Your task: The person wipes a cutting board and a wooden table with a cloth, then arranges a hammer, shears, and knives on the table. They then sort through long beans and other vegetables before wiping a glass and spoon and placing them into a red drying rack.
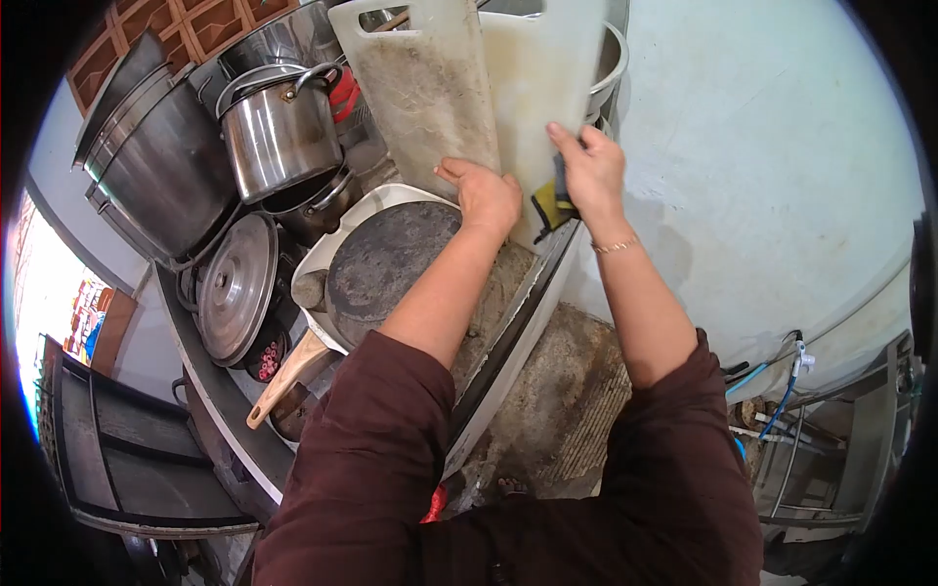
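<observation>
Two white plastic cutting boards stand upright side by side, the left cutting board [420, 93] stained brown and the right cutting board [532, 83] cleaner. My left hand [487, 203] is closed at the lower part of the left board, its fingers bent against it. A yellow and black scouring pad [552, 205] hangs from my right hand [592, 174], which is closed on it beside the right board's edge. Below my left forearm lies a white pan [318, 259] with a wooden handle, a dark round slab [391, 259] resting in it.
Steel pots [283, 137] and a large stockpot [161, 161] are stacked at the left. A round metal lid [237, 288] leans in front of them. A pale wall [772, 127] rises at the right, with blue hoses [779, 400] low beside it.
</observation>
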`<action>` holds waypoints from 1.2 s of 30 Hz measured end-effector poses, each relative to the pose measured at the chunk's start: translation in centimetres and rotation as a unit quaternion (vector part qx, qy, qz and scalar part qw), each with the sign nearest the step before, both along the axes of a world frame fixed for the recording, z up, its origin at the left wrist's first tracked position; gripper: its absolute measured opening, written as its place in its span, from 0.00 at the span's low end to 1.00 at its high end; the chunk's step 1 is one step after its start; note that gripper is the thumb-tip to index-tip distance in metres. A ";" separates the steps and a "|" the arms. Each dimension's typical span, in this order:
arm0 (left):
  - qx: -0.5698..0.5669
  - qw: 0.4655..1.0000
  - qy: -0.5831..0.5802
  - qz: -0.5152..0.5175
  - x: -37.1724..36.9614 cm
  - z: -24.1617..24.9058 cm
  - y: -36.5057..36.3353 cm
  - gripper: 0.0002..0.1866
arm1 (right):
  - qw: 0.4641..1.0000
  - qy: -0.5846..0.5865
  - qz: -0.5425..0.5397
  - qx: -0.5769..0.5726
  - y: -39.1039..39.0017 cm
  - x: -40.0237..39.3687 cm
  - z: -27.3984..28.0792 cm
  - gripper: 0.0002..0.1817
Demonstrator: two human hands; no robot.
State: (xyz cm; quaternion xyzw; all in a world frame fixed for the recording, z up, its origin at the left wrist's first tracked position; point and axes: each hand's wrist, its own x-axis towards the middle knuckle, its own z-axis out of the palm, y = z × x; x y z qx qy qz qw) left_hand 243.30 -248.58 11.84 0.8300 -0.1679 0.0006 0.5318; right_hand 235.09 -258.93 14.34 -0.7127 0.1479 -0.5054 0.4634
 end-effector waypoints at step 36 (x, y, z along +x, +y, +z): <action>0.232 0.969 0.005 -0.081 2.3 -0.1 -0.6 0.49 | 0.925 0.323 0.055 -0.192 -0.5 3.7 -3.5 0.28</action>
